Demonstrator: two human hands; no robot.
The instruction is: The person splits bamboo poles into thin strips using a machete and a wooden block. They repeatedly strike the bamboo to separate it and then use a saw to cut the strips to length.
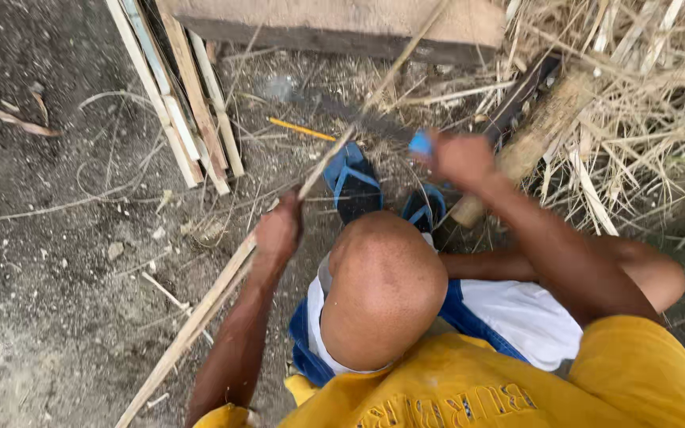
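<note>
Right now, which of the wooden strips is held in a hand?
The long strip gripped by the left hand; the other strips lie bundled on the ground, untouched.

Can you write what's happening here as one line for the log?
left hand: grips bamboo strip | right hand: holds blue-handled saw across strip | feet: blue sandals | nearby: yellow pencil, wooden slats

Blurred with motion: right hand (461, 158) and the dark saw blade (358, 119) beyond its blue handle (420, 143). Hidden inside the left hand (277, 232): a stretch of the long pale split cane strip (200, 317), cut off at the bottom edge. Both feet mostly hidden behind the knee, only blue sandals (354, 181) showing.
</note>
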